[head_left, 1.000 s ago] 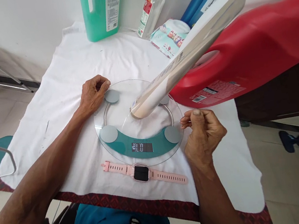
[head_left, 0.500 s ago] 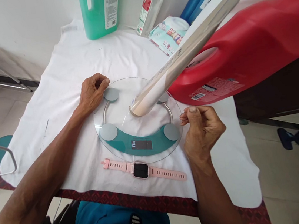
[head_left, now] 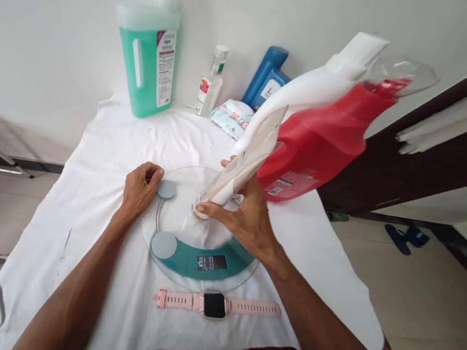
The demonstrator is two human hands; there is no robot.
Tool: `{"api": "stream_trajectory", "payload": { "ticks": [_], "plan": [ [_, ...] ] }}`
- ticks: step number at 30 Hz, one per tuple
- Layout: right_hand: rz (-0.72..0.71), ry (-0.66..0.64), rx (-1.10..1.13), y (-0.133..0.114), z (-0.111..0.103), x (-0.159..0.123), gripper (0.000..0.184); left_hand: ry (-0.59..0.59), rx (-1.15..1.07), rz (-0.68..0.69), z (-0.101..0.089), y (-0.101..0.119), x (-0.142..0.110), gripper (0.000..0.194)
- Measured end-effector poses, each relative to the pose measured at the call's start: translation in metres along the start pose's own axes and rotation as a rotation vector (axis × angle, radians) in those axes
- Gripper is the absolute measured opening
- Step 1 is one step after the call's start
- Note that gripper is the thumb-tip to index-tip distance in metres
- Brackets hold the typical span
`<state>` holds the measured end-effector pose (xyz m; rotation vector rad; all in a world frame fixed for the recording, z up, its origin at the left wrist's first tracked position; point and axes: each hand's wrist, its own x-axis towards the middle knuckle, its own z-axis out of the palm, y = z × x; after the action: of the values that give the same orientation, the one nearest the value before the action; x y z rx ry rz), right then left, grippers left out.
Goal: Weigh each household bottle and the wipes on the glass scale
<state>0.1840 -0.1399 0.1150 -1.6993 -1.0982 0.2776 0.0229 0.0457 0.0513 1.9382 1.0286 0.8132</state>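
A round glass scale with a teal band and a lit display lies on the white cloth. A cream tube stands tilted on it, cap end down. My right hand is wrapped round the lower end of that tube, over the scale's right side. My left hand rests curled at the scale's far left edge, fingertips beside a grey pad. A pink smartwatch lies flat in front of the scale.
A red and white detergent jug leans at the right. Against the wall stand a green liquid jug, a small clear bottle, a blue bottle and a wipes pack. The white cloth ends near me and at right.
My right hand moved left from beside the scale and closed on the tube's lower end. The camera tilted up, showing more wall. My left hand stayed at the scale's edge.
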Motion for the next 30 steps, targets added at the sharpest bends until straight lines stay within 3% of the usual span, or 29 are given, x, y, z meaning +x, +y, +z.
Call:
{"api": "stream_trajectory", "payload": {
  "ticks": [7, 9, 13, 16, 18, 24, 30],
  "plan": [
    [-0.007, 0.115, 0.017, -0.013, 0.031, 0.030, 0.063, -0.009, -0.015, -0.041, -0.001, 0.002, -0.001, 0.028],
    [-0.020, 0.190, 0.016, -0.012, 0.033, 0.057, 0.063, -0.010, -0.027, -0.050, -0.001, 0.002, -0.001, 0.027],
    [-0.056, 0.386, -0.035, -0.001, 0.040, 0.136, 0.067, -0.009, -0.047, -0.053, -0.001, 0.001, -0.001, 0.026],
    [0.097, 0.455, -0.094, 0.018, 0.052, 0.187, 0.067, -0.007, -0.053, -0.053, 0.000, 0.000, -0.001, 0.022],
    [0.183, 0.488, -0.121, 0.034, 0.060, 0.207, 0.070, -0.006, -0.056, -0.053, 0.001, 0.000, -0.001, 0.021],
    [0.280, 0.510, -0.144, 0.073, 0.069, 0.224, 0.076, -0.010, -0.075, -0.059, 0.002, -0.001, -0.001, 0.020],
    [0.187, 0.424, -0.144, 0.088, 0.064, 0.228, 0.073, -0.010, -0.064, -0.052, 0.001, 0.001, -0.002, 0.019]
  ]
}}
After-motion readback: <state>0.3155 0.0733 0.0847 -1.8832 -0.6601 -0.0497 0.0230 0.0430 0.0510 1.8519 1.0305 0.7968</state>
